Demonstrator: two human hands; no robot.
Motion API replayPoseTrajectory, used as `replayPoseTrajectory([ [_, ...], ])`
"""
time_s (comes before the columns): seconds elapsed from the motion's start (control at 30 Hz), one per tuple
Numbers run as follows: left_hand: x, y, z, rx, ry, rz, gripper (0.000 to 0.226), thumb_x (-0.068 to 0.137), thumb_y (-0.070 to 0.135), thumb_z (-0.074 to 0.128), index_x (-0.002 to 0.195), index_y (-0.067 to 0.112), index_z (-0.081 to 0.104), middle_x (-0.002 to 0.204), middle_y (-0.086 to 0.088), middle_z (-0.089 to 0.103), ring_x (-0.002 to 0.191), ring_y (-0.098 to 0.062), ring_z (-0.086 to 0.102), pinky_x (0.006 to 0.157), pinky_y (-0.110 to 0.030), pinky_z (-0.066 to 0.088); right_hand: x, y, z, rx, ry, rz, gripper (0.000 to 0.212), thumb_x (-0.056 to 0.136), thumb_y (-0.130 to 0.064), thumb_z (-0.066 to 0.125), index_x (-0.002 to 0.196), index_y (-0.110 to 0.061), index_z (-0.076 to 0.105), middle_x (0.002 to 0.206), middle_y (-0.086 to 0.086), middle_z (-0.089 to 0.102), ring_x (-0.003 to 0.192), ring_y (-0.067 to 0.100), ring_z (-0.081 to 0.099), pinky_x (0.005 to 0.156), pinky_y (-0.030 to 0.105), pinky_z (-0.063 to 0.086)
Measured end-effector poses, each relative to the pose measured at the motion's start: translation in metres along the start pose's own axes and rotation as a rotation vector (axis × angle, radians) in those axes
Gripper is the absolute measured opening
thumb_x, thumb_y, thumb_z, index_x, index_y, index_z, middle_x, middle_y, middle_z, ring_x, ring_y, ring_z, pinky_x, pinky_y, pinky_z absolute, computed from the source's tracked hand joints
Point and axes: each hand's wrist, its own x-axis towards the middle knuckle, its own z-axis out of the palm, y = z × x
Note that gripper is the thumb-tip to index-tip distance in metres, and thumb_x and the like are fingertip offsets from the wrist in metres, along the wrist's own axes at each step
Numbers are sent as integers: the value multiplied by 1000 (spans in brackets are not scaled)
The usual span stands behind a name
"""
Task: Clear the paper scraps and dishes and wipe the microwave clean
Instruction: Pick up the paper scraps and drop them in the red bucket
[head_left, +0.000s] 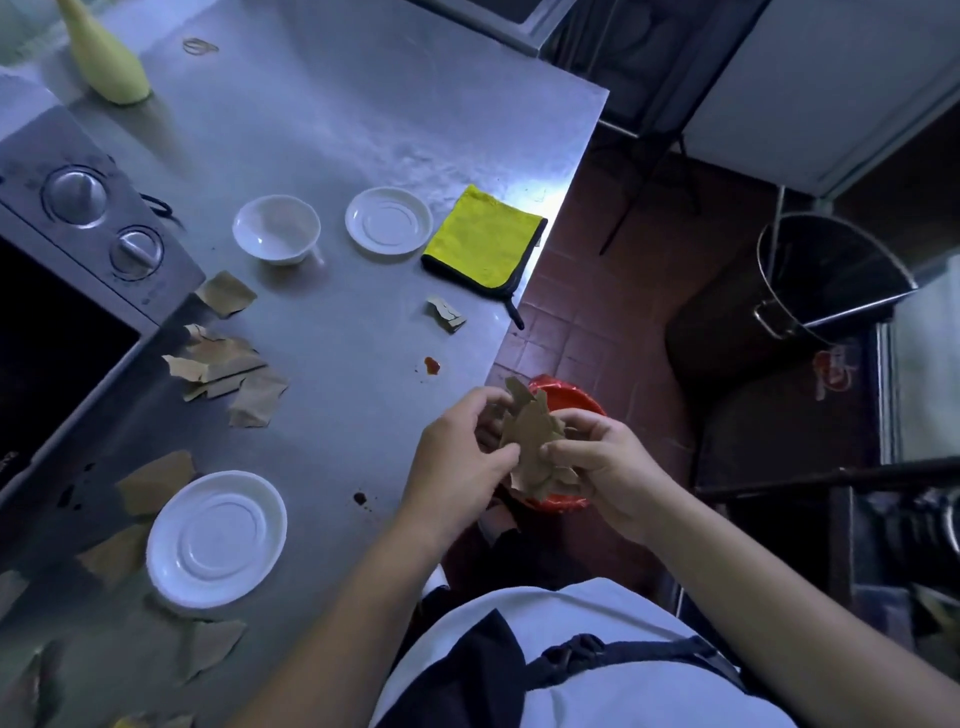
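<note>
Paper scraps (532, 441) bunched between both my hands, just off counter edge (545, 244), above red bin (566, 400). Left hand (457, 462) pinches one side of wad, right hand (602, 462) clamps other. Feels likely light, stiff-ish, springy; squeeze at middle so pieces don't slip loose. More scraps (228, 369) lie beside microwave (93, 249). Saucer (215, 538) and bowl (276, 227) look fragile, probably slick; lift by rim.

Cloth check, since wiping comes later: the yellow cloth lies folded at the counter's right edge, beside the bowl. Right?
Not quite. In the head view the cloth lies folded at the counter's right edge, but beside a saucer; the bowl sits beyond that saucer.
</note>
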Motion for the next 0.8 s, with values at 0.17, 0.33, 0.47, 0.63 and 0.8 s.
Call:
replayPoseTrajectory([
  [0.17, 7, -11, 21, 50, 42, -35, 53, 76, 33, 80, 119, 44, 52, 109, 15, 56, 97, -1, 56, 77, -12, 45, 4, 11, -21, 17, 77, 49, 28, 85, 14, 56, 108, 1, 66, 86, 18, 70, 69, 29, 69, 60, 39, 59],
  [0.33, 20, -30, 50, -105, -95, -217, 23, 80, 30, 77, 97, 42, 66, 98, 21, 70, 93, 2, 64, 75, -8, 45, 19, 24, -48, 105, 116, 164, 28, 85, 13, 54, 98, -6, 69, 84, 15, 72, 70, 28, 71, 62, 39, 60],
  [0.47, 30, -46, 85, -332, -176, -448, 20, 87, 8, 69, 97, 24, 73, 92, 0, 77, 84, -17, 73, 70, -27, 58, 29, 45, -75, 199, 118, 252, 26, 86, 12, 56, 100, -5, 69, 81, 14, 72, 69, 25, 71, 58, 36, 59],
  [0.63, 55, -72, 136, -327, -197, -637, 21, 88, 4, 65, 98, 21, 71, 85, 2, 77, 73, -11, 73, 55, -20, 53, 52, 82, -118, 299, 185, 408, 20, 88, 6, 61, 104, -5, 67, 82, 13, 72, 69, 21, 69, 64, 36, 60],
  [0.8, 95, -125, 194, -261, -166, -808, 32, 88, 16, 70, 117, 23, 59, 94, 0, 74, 85, -15, 70, 75, -31, 57, 123, 137, -166, 320, 341, 590, 15, 89, 5, 55, 93, -8, 62, 65, 6, 55, 56, 15, 47, 63, 33, 52],
])
